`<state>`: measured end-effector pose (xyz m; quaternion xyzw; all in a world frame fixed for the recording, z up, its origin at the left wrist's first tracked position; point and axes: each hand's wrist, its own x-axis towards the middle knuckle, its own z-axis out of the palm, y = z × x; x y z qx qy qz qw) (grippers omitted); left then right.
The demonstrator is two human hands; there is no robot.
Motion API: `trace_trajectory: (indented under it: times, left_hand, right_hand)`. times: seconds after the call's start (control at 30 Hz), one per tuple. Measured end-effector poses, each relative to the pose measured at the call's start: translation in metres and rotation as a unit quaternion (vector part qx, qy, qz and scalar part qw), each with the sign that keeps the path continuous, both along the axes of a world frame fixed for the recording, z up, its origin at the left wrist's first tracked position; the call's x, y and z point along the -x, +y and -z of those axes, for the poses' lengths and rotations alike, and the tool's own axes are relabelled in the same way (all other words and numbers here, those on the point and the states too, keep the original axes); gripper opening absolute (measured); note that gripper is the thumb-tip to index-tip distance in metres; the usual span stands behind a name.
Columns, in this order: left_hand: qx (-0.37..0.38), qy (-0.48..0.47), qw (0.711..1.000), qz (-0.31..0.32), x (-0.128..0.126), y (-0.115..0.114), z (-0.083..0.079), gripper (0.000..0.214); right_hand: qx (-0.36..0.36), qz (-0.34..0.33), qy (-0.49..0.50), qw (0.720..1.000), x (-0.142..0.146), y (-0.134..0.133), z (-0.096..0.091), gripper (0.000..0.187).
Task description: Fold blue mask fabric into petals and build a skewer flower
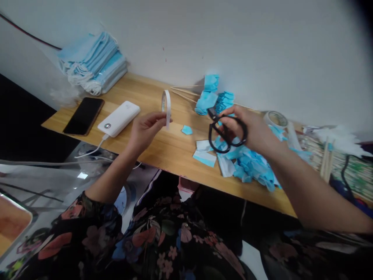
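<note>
My left hand (pixel 150 126) pinches a narrow roll of white tape (pixel 168 105), held upright above the wooden tabletop. In my right hand (pixel 240 120) is a pair of black-handled scissors (pixel 215 134), gripped near the pivot with the loops hanging down. Behind the scissors lie blue ruffled pieces on thin wooden sticks (pixel 206 101). One small blue scrap (pixel 187 130) rests on the table between my hands. Below the right hand, cut blue and white pieces (pixel 253 167) form a loose heap.
A stack of blue face masks (pixel 93 62) stands at the back left by the wall. Nearer are a dark phone (pixel 83 116) and a white power bank (pixel 119 118) with a cable. A wider tape roll (pixel 275 119) and bundled sticks (pixel 328 159) lie to the right.
</note>
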<state>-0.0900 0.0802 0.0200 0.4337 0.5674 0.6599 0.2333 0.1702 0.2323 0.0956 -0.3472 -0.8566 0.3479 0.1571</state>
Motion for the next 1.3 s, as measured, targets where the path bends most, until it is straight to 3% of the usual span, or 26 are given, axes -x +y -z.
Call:
trace_trajectory:
  times: [0.13, 0.23, 0.37, 0.47, 0.63, 0.73, 0.9, 1.0, 1.13, 1.23, 1.3]
  left_hand:
    - [0.01, 0.145, 0.987, 0.072, -0.025, 0.007, 0.005, 0.016]
    - [-0.013, 0.23, 0.96, 0.16, -0.058, 0.025, 0.011, 0.02]
    - [-0.01, 0.323, 0.916, 0.238, -0.095, 0.045, 0.022, 0.032]
    - [-0.011, 0.328, 0.914, 0.24, -0.107, 0.046, 0.023, 0.029]
    - [-0.009, 0.184, 0.972, 0.145, -0.104, 0.044, -0.003, 0.021]
    - [0.051, 0.002, 0.983, 0.176, -0.102, 0.051, -0.016, 0.027]
    - [0.125, -0.273, 0.897, 0.324, -0.102, 0.058, -0.016, 0.05]
    - [0.142, -0.343, 0.86, 0.351, -0.105, 0.054, -0.015, 0.056]
    - [0.132, -0.385, 0.845, 0.347, -0.11, 0.049, -0.017, 0.063]
    - [0.111, -0.395, 0.842, 0.35, -0.113, 0.049, -0.018, 0.068]
    - [0.097, -0.393, 0.846, 0.348, -0.114, 0.049, -0.02, 0.07]
  right_hand:
    - [0.137, 0.092, 0.138, 0.977, -0.039, 0.006, -0.026, 0.038]
    - [0.184, 0.156, 0.189, 0.952, -0.056, -0.002, -0.045, 0.038]
    - [0.162, 0.174, 0.24, 0.941, -0.07, -0.015, -0.049, 0.042]
    - [0.119, 0.119, 0.218, 0.961, -0.082, -0.024, -0.038, 0.045]
    - [-0.013, 0.01, 0.073, 0.997, -0.095, -0.043, -0.022, 0.037]
    - [-0.113, -0.042, 0.02, 0.993, -0.093, -0.052, -0.017, 0.031]
    - [-0.207, -0.128, -0.027, 0.97, -0.088, -0.054, -0.008, 0.021]
    - [-0.281, -0.168, -0.086, 0.941, -0.088, -0.054, -0.004, 0.027]
    - [-0.371, -0.195, -0.143, 0.897, -0.084, -0.055, -0.002, 0.046]
    - [-0.355, -0.126, -0.159, 0.912, -0.076, -0.053, -0.001, 0.055]
    - [-0.271, -0.087, -0.165, 0.944, -0.071, -0.049, 0.0, 0.06]
